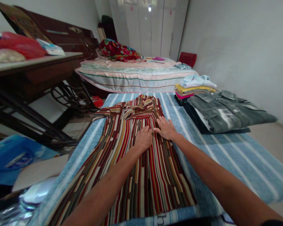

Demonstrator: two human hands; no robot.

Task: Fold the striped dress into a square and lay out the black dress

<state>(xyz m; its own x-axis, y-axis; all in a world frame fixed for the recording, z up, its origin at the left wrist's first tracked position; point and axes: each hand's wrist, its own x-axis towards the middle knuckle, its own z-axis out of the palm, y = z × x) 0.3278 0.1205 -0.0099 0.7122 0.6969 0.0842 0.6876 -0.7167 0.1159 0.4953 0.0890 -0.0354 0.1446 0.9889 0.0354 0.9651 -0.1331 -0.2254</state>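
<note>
One red plastic bag (25,47) sits at the far left on a dark wooden treadle stand with a pale top (67,56). Near it, lower on the left, is a bright blue printed package (14,158).

To the right, a long garment with vertical stripes of red, cream, tan and dark brown (153,171) lies spread on a blue cloth with white stripes (240,160) that covers the tabletop. Its collar is at the far end, one sleeve points left, and its hem is toward the near edge.

Both forearms reach in from the near side and converge at the garment's upper middle. The left hand (144,138) is back-up on the stripes, knuckles raised and fingers bent toward the far side; whether it pinches the fabric I cannot tell. Just beside it, the right hand (165,128) lies palm down near the garment's right edge, fingers spread and loose, its thumb stretched left toward the left hand.

Farther right stands a stack of folded clothes, yellow, pink and pale blue (194,88). Nearer and right of that, a folded grey-green garment with faded white patches (235,111) tops a dark pile.
</note>
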